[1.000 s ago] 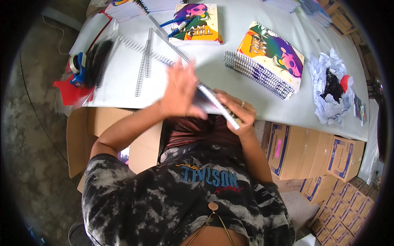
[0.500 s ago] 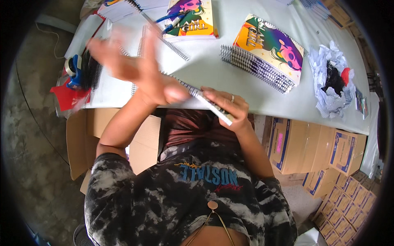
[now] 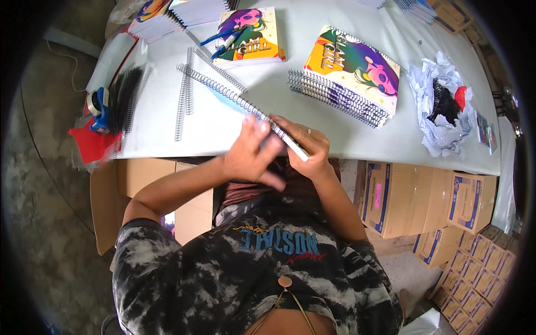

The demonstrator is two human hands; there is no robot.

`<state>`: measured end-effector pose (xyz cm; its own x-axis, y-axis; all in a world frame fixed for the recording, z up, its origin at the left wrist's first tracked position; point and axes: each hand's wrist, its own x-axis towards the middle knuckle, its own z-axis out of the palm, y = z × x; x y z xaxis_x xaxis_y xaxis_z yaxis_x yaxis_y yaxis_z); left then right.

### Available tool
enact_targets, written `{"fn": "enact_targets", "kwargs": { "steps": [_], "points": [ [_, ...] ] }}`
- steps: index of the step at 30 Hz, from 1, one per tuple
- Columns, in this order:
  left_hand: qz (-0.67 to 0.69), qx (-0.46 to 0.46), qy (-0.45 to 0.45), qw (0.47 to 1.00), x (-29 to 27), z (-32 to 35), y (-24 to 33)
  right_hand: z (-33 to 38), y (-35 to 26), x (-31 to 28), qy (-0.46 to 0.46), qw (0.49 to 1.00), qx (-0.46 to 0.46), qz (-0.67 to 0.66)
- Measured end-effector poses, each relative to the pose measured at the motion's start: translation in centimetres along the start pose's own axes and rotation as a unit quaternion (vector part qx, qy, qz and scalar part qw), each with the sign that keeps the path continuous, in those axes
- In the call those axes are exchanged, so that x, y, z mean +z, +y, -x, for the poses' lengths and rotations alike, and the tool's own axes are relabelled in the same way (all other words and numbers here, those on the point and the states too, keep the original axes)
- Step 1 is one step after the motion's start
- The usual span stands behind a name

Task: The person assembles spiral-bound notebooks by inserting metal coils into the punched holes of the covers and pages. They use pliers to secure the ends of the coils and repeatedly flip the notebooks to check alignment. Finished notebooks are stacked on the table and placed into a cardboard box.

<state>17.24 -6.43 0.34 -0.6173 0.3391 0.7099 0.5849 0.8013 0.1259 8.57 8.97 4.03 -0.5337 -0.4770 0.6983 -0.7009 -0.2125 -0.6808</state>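
A thin notebook (image 3: 297, 148) is seen edge-on at the table's near edge, tilted, with my right hand (image 3: 310, 146) closed around it. From its bound edge a long wire coil (image 3: 215, 87) runs out to the far left, well past the pages. My left hand (image 3: 254, 152) is beside the coil and the notebook, its fingers spread and a little blurred. Whether its fingertips touch the coil I cannot tell. Beyond my hands sits a stack of spiral notebooks (image 3: 357, 67) with colourful covers.
Loose wire coils (image 3: 180, 117) and a bunch of black coils (image 3: 124, 92) lie to the left, near a blue tape dispenser (image 3: 100, 110). A blue-handled tool (image 3: 224, 44) rests on another notebook pile (image 3: 262, 50). Crumpled paper (image 3: 419, 100) is at right; cartons (image 3: 410, 195) stand below.
My left hand has swung down and in from above the coils to beside the notebook. My right hand keeps its hold. The long coil now shows unobstructed along its outer length.
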Motion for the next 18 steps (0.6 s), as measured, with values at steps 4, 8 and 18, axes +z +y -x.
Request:
{"fn": "enact_targets", "kwargs": {
  "steps": [4,8,18],
  "points": [
    [-0.184,0.126,0.074,0.972,-4.0,-6.5,-3.2,-0.7,-0.1,0.2,-0.016,0.999,-0.005,0.030],
    [-0.016,-0.110,-0.043,0.993,-1.0,-2.6,-1.2,-0.1,-0.1,0.5,0.009,1.000,-0.006,0.001],
    [-0.057,0.002,-0.031,0.998,0.9,-2.9,0.5,0.6,0.8,0.8,0.029,0.999,0.024,0.001]
  ]
}}
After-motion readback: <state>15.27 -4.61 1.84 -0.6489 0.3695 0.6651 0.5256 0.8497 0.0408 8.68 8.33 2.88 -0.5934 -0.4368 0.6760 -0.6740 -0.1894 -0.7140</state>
